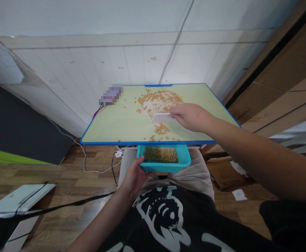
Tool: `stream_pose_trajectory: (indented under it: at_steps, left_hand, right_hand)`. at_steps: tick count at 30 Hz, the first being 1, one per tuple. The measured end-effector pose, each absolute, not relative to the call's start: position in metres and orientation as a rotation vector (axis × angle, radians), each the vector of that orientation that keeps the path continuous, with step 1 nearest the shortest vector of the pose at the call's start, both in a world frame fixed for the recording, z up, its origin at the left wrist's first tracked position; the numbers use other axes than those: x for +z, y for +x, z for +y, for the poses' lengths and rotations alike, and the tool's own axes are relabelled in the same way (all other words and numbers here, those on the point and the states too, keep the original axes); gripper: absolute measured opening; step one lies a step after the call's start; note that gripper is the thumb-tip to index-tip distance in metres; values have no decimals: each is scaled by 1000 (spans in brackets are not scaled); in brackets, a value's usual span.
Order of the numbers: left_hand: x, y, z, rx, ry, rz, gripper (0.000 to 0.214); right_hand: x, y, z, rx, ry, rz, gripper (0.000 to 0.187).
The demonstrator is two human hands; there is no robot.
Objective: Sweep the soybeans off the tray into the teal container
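A white flat scraper (161, 118) is pinched in my right hand (188, 115), its edge down on the pale green tabletop (110, 124). Beyond it lies a heap of soybeans (149, 97) mixed with white grains (156, 104) that look like rice. On the near side of the scraper is a small cluster of soybeans (161, 128), with more beans along the table's front edge. My left hand (135, 175) grips the left end of a turquoise plastic tray (165, 167) just below that edge. Soybeans (168, 155) and darker greenish beans (150, 153) lie inside the tray.
A blurred-out object (111, 95) with a red cord sits on the table's back left corner. Cardboard boxes (273, 77) stand close on the right. A white cable (84, 159) runs across the floor at left, and a wall (131, 63) rises behind the table.
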State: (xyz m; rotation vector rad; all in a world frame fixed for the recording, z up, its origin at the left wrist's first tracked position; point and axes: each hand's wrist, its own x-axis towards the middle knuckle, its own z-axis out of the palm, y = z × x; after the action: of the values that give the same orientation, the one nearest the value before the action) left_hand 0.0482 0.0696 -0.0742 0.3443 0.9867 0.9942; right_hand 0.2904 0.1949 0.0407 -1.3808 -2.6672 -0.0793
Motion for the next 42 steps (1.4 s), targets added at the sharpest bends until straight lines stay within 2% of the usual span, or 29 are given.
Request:
stream_pose_trajectory:
  at_steps: [14, 29, 42]
  left_hand:
    - [-68, 51, 70, 995, 291, 998, 53]
    - [-69, 50, 67, 1036, 300, 1007, 56]
    - [-70, 51, 67, 1030, 267, 977, 45]
  right_hand:
    - [41, 291, 185, -55, -1386, -2682, 28]
    - [43, 287, 179, -33, -1423, -2682, 26]
    - [50, 281, 166, -23, -1474, -2705, 25]
